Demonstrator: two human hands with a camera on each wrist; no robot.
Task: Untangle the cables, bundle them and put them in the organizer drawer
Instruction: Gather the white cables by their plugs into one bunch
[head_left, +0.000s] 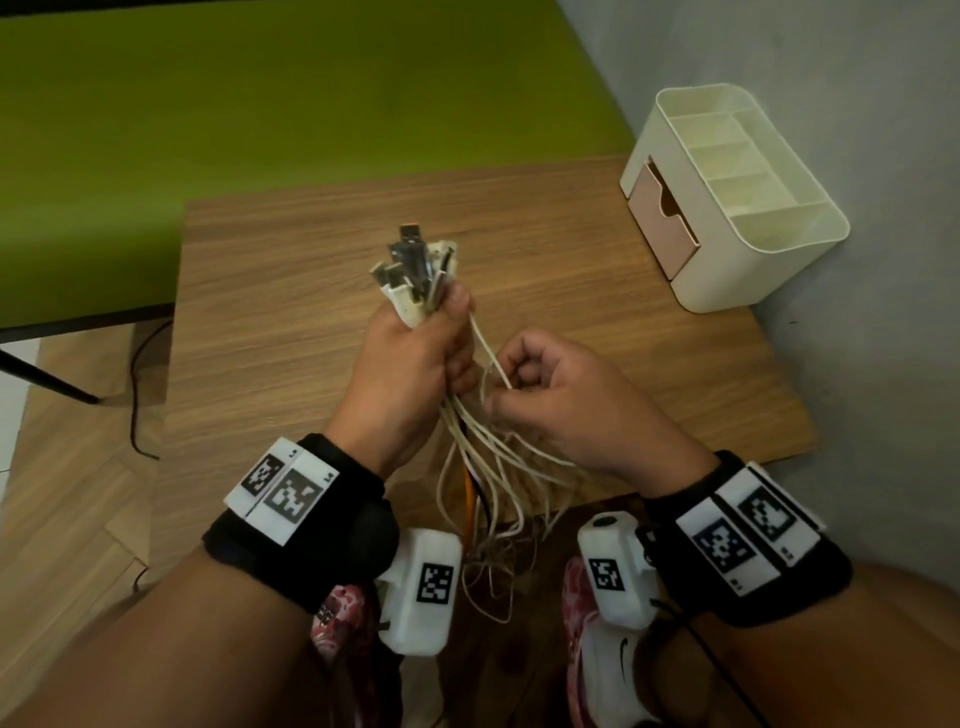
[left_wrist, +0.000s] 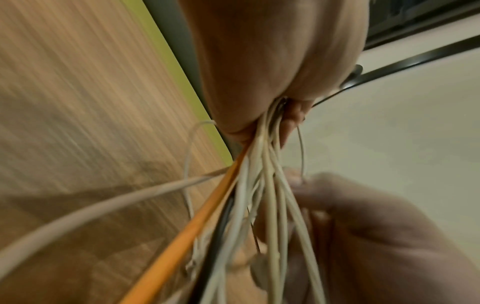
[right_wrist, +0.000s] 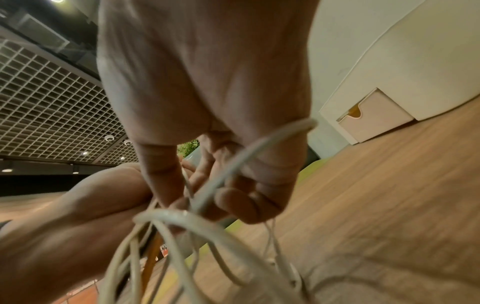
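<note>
Head view: the left hand (head_left: 410, 358) is fisted round the cables (head_left: 488, 467) just below their plugs (head_left: 415, 270), which stick up; the cords hang straight down toward the lap. Beside it, the right hand (head_left: 556, 400) pinches one white strand. The organizer drawer (head_left: 662, 221) sits closed, well off to the right.

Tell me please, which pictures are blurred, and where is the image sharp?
Head view: mostly sharp, the left hand gripping the cables and the organizer are clear. Left wrist view: the right hand is soft and the table streaked. Right wrist view: near cables blurred, the ceiling grid crisp.
</note>
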